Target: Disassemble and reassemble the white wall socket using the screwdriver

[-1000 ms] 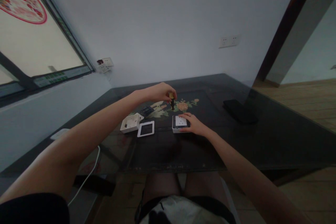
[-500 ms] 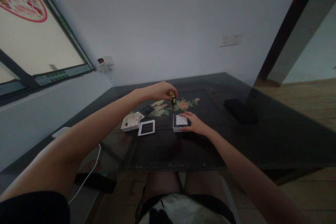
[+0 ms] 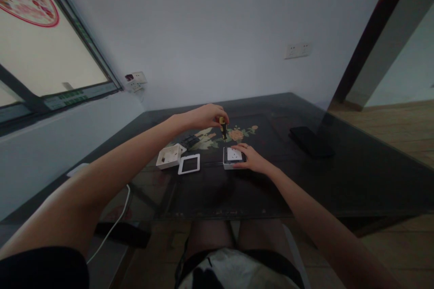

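My left hand (image 3: 213, 116) is closed on the handle of a yellow-and-black screwdriver (image 3: 223, 129), held upright with its shaft pointing down. The tip reaches the far left part of a wall socket (image 3: 233, 154) seated in a white box; I cannot make out the screw under it. My right hand (image 3: 250, 157) grips the right side of the socket box, fingers over the far edge and thumb at the near side. To the left lie a white square frame (image 3: 189, 164), an open white mounting box (image 3: 168, 156) and a dark part (image 3: 190, 141) behind it.
The dark table (image 3: 210, 194) has a painted flower pattern (image 3: 236, 134). A black flat object (image 3: 310, 142) lies at the right. A white cable (image 3: 117, 223) hangs over the left front edge. Wall sockets (image 3: 298, 50) are on the wall behind.
The screwdriver handle looks slightly turned and tilted in my left hand. My right hand and the socket box keep their place, and the view has shifted only a little.
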`<action>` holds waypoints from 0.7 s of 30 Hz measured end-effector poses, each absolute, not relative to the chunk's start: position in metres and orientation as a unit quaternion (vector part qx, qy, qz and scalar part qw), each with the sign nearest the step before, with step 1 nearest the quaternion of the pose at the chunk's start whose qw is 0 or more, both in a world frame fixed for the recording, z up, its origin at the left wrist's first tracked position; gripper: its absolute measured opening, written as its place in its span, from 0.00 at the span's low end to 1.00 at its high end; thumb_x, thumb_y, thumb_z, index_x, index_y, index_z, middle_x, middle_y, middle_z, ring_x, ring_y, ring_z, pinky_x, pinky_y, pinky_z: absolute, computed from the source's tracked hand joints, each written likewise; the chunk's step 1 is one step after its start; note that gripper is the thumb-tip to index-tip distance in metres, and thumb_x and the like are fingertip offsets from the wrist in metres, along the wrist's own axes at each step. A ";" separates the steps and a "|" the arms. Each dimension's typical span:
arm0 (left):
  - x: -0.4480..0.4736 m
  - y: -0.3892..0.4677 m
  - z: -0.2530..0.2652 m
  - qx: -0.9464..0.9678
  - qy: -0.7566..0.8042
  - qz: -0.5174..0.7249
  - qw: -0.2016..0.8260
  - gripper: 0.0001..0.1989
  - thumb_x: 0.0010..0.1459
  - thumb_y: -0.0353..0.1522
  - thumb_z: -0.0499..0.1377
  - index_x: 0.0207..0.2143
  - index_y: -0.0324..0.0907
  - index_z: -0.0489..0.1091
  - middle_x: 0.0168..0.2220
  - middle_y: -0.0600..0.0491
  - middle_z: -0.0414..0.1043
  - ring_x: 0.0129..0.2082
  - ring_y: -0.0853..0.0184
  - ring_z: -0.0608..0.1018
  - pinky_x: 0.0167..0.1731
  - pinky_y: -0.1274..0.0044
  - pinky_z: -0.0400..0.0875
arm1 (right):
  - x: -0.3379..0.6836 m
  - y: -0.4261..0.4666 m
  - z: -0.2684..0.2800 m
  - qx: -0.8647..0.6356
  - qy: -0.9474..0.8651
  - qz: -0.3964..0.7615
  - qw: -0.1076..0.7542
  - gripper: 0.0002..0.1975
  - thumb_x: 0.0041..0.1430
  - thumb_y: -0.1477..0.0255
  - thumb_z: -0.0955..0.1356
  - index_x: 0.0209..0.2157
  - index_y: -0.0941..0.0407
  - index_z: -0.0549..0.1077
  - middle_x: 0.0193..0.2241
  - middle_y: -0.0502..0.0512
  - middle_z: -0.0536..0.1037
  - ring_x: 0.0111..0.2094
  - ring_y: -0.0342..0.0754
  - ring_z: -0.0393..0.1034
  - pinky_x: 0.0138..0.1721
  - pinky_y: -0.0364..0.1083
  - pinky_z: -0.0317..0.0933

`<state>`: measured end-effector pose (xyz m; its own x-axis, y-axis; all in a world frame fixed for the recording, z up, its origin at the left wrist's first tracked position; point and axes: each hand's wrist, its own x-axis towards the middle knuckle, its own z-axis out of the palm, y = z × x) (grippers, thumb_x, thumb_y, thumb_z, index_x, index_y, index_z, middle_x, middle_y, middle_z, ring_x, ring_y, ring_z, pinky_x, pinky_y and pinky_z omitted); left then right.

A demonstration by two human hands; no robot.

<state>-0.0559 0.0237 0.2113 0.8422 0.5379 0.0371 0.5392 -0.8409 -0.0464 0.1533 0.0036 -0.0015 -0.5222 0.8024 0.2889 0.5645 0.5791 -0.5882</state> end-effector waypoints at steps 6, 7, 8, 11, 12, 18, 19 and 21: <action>-0.052 0.022 0.205 -0.941 -0.327 -0.021 0.081 0.11 0.58 0.37 0.58 0.36 0.38 0.74 0.36 0.47 0.74 0.33 0.68 0.74 0.33 0.78 0.63 | 0.153 0.004 -0.002 -0.407 -0.843 0.216 0.276 0.38 0.47 0.56 0.73 0.58 0.53 0.64 0.55 0.64 0.63 0.57 0.60 0.57 0.58 0.59 0.53; -0.052 0.022 0.204 -0.944 -0.321 -0.030 0.076 0.10 0.59 0.36 0.57 0.38 0.39 0.73 0.38 0.48 0.74 0.35 0.68 0.74 0.34 0.78 0.64 | 0.153 0.004 -0.002 -0.407 -0.843 0.216 0.276 0.38 0.47 0.56 0.73 0.58 0.52 0.64 0.55 0.63 0.62 0.57 0.60 0.57 0.58 0.59 0.54; -0.052 0.021 0.203 -0.948 -0.309 -0.035 0.063 0.10 0.59 0.33 0.56 0.41 0.40 0.73 0.40 0.48 0.74 0.36 0.68 0.74 0.35 0.78 0.64 | 0.153 0.005 -0.003 -0.407 -0.844 0.216 0.276 0.38 0.47 0.56 0.73 0.58 0.52 0.64 0.55 0.63 0.62 0.57 0.60 0.58 0.57 0.59 0.54; -0.054 0.021 0.205 -0.962 -0.272 -0.028 0.015 0.11 0.58 0.28 0.55 0.43 0.41 0.72 0.41 0.50 0.74 0.36 0.71 0.75 0.36 0.80 0.65 | 0.153 0.004 -0.002 -0.411 -0.843 0.215 0.272 0.38 0.47 0.56 0.73 0.58 0.52 0.64 0.55 0.63 0.62 0.56 0.60 0.58 0.57 0.60 0.54; -0.054 0.022 0.206 -0.963 -0.268 -0.021 0.006 0.11 0.58 0.28 0.56 0.43 0.41 0.72 0.40 0.50 0.75 0.35 0.71 0.75 0.35 0.81 0.65 | 0.153 0.004 -0.002 -0.413 -0.842 0.216 0.271 0.38 0.47 0.56 0.73 0.58 0.53 0.64 0.55 0.64 0.62 0.56 0.60 0.58 0.57 0.59 0.53; -0.053 0.022 0.208 -0.936 -0.335 0.012 0.110 0.13 0.57 0.41 0.59 0.35 0.41 0.74 0.33 0.50 0.75 0.30 0.68 0.74 0.28 0.79 0.61 | 0.153 0.003 0.000 -0.407 -0.843 0.220 0.274 0.38 0.47 0.55 0.73 0.58 0.54 0.64 0.55 0.64 0.63 0.57 0.61 0.57 0.58 0.59 0.53; -0.052 0.021 0.207 -0.930 -0.344 0.007 0.130 0.15 0.57 0.43 0.58 0.34 0.40 0.74 0.33 0.49 0.75 0.31 0.67 0.74 0.28 0.79 0.61 | 0.153 0.003 0.000 -0.407 -0.843 0.219 0.275 0.38 0.47 0.56 0.73 0.58 0.54 0.64 0.55 0.64 0.63 0.57 0.61 0.57 0.58 0.59 0.53; -0.051 0.019 0.204 -0.930 -0.343 -0.010 0.136 0.14 0.59 0.41 0.57 0.36 0.40 0.74 0.36 0.48 0.75 0.32 0.67 0.74 0.30 0.78 0.62 | 0.153 0.004 0.000 -0.406 -0.844 0.217 0.276 0.38 0.47 0.56 0.73 0.58 0.53 0.64 0.55 0.64 0.63 0.57 0.60 0.57 0.58 0.59 0.53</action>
<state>-0.0511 0.0194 0.2041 0.7651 0.6341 0.1120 0.6397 -0.7285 -0.2450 0.1529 0.0038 -0.0004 -0.5176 0.8052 0.2893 0.5651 0.5756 -0.5911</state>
